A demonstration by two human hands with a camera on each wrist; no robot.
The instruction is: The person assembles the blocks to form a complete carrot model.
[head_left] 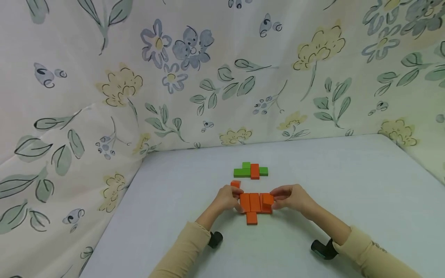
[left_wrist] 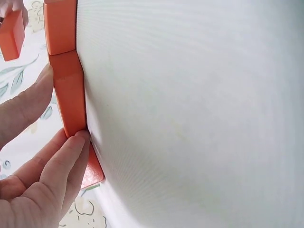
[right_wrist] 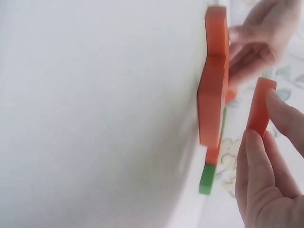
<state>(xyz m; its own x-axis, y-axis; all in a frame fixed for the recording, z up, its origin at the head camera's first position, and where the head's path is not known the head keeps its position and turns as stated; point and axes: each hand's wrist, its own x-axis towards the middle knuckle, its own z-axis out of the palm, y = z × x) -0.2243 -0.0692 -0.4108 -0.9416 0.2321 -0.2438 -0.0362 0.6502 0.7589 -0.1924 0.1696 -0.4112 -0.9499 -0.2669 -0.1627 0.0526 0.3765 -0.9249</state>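
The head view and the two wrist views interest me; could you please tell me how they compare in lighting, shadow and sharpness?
Head view: fairly even light, the orange blocks clear, shadows faint on the white table; left wrist view: a soft grey shadow beside the left hand, a pale sheen on the lowest block; right wrist view: hazier, softer edges on the right hand.
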